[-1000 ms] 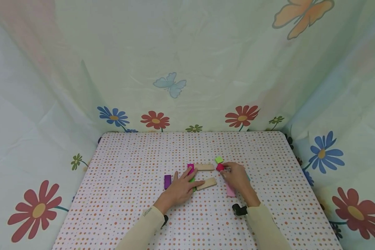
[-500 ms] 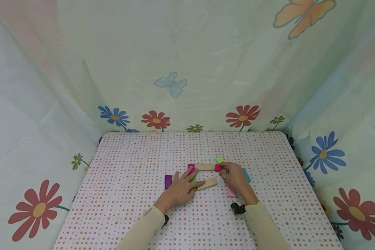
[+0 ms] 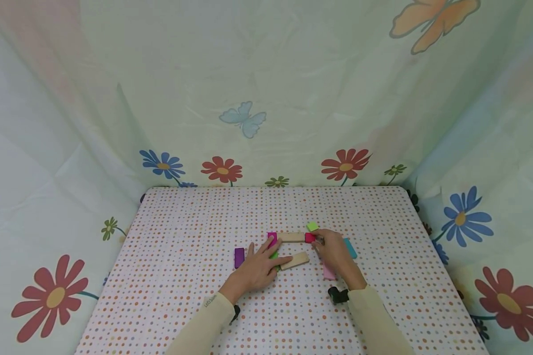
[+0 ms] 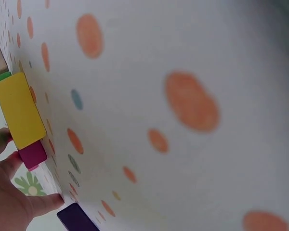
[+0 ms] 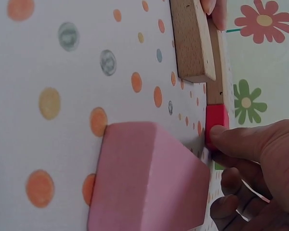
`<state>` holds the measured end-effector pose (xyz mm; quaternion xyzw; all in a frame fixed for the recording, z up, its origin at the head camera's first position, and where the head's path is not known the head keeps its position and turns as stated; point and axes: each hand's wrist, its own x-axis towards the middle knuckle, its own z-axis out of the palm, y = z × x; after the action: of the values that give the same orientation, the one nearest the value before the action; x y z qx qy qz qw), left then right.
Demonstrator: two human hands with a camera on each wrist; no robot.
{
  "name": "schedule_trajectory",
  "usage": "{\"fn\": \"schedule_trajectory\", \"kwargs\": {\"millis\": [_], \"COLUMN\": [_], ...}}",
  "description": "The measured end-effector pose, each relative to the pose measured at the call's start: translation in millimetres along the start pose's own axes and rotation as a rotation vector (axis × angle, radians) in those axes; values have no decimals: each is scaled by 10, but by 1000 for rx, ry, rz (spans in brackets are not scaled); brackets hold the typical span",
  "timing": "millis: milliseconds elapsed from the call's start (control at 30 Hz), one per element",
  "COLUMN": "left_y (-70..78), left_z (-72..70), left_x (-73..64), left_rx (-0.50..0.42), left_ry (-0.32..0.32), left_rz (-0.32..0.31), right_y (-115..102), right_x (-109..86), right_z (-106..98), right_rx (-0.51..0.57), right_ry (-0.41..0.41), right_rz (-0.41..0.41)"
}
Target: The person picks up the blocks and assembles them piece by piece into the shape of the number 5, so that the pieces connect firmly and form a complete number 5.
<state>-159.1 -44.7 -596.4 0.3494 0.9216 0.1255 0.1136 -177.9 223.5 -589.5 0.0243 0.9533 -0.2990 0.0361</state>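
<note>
My right hand (image 3: 335,251) pinches a red block (image 3: 310,237) between thumb and fingers; its left face touches the right end of a plain wooden block (image 3: 291,237). That wooden block's other end meets a magenta block (image 3: 272,235). My left hand (image 3: 256,268) lies with fingers spread over the magenta block and a green block (image 3: 274,256). A yellow block (image 4: 21,110) beside them shows in the left wrist view but is covered by the hand in the head view. Near the left thumb, a second wooden block (image 3: 295,261) lies slightly slanted.
A purple block (image 3: 239,258) stands left of the left hand. Behind the red block is a lime block (image 3: 312,226). A pink block (image 3: 328,271) lies below the right hand, and a teal block (image 3: 350,248) to its right. The dotted tabletop (image 3: 182,222) ends at a flowered curtain.
My right hand has slid the red block left and straightened it, closing the small gap to the wooden block. The left hand has stayed in place.
</note>
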Motion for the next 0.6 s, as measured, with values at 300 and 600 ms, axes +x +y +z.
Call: {"fn": "schedule_trajectory", "kwargs": {"millis": [300, 600], "left_y": [-3, -35], "left_z": [14, 23], "left_x": [-4, 1], "left_rx": [-6, 27], "left_ry": [4, -14], "left_rz": [6, 38], "right_y": [-6, 16], "right_x": [-5, 7], "right_z": [-2, 11], "right_rx": [-25, -36], "right_ry": [-10, 2], "right_rz": [-3, -24]}}
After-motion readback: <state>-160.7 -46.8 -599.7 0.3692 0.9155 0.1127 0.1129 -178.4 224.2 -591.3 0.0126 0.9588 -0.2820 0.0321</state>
